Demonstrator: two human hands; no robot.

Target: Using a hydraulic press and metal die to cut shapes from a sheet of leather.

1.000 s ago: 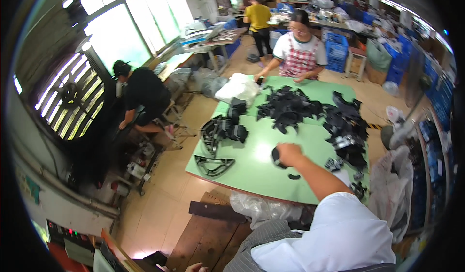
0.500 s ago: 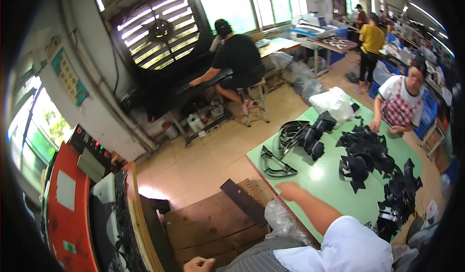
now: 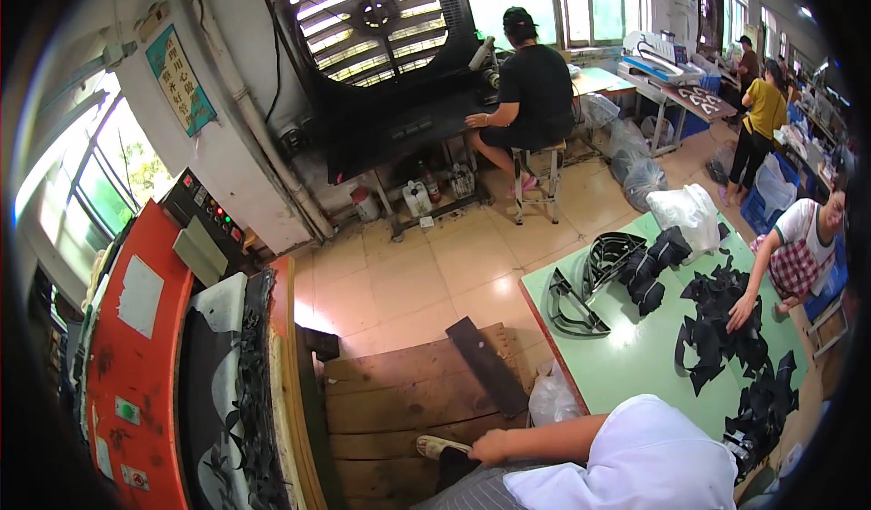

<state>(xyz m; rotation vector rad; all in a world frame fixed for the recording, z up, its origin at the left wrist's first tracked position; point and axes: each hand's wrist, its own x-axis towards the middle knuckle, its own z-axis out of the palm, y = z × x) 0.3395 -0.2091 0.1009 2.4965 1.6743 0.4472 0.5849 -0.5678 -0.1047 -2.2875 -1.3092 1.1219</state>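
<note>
Low in the middle of the frame, I see the worker's right hand (image 3: 490,447) above the wooden boards (image 3: 399,401), near a beige slipper (image 3: 443,444), its fingers curled in; whether they have hold of anything I cannot tell. The left hand is out of sight. Over at the right of the frame, the black cut pieces (image 3: 709,321) lie heaped on the green table (image 3: 626,360), well apart from that right hand, with a co-worker (image 3: 789,269) reaching over them. At the lower left stands an orange machine (image 3: 145,374), with a dark sheet (image 3: 207,356) and black scraps (image 3: 255,365) beside its painted cover. My guess is a pause between steps (the forearm points away from the heap, toward the machine). The next move, I'd judge, calls for facing that sheet squarely, with both hands free to lift it flat.
</note>
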